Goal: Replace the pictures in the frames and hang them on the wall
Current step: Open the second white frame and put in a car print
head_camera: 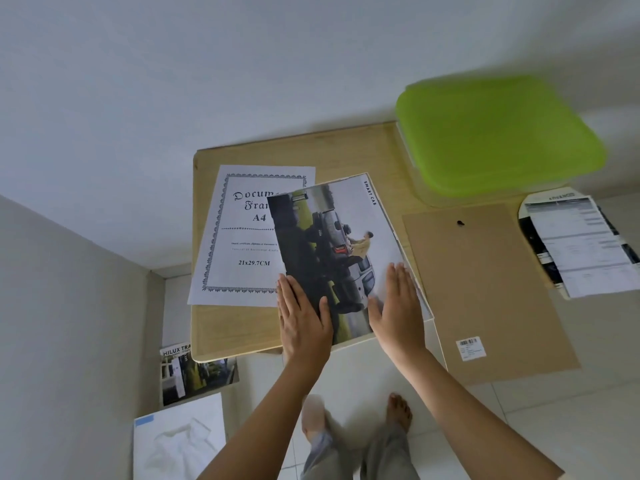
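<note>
On the wooden table (pixel 349 152) lies the car picture (pixel 349 216); left hand (pixel 302 320) and right hand (pixel 398 308) press it, fingers straight. Its left edge overlaps a printed sheet (pixel 239 237); a brown backing board (pixel 485 289) lies just right.

car print (pixel 343 244): paper, slight sheen | A4 insert sheet (pixel 242 244), its 9 o'clock: matt white paper | backing board (pixel 485 289), 3 o'clock: matt brown fibreboard | tabletop (pixel 346 154): smooth pale wood grain | lid (pixel 495 133), 1 o'clock: smooth green plastic
</note>
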Tool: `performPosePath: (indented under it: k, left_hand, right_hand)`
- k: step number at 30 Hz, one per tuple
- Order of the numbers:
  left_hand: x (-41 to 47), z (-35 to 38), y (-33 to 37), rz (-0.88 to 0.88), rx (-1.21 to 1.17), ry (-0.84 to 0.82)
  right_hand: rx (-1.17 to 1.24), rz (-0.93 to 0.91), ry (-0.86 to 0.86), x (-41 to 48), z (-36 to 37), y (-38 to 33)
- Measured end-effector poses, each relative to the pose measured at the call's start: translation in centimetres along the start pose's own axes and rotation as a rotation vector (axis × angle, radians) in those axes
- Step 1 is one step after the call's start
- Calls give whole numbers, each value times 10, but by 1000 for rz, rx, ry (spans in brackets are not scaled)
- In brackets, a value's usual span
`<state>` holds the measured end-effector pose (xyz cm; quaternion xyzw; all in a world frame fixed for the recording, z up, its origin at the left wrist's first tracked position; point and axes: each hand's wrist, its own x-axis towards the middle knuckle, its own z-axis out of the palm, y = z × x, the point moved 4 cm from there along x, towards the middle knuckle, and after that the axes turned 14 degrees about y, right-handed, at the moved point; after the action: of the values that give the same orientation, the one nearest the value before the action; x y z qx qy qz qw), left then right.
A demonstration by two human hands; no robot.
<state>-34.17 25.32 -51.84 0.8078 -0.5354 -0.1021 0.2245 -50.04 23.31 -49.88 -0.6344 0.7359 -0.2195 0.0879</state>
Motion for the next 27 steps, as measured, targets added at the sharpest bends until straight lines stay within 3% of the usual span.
performPosePath:
  k: [7, 16, 27]
  left_hand:
    - [0, 3, -2, 0, 18, -1]
    - [1, 6, -2, 29, 38, -14]
    - [1, 5, -3, 42, 74, -20]
  right_hand:
    - [20, 24, 18, 5, -3, 5]
    - [-144, -11, -13, 15, 4, 0]
    - [106, 7, 252, 19, -15, -3]
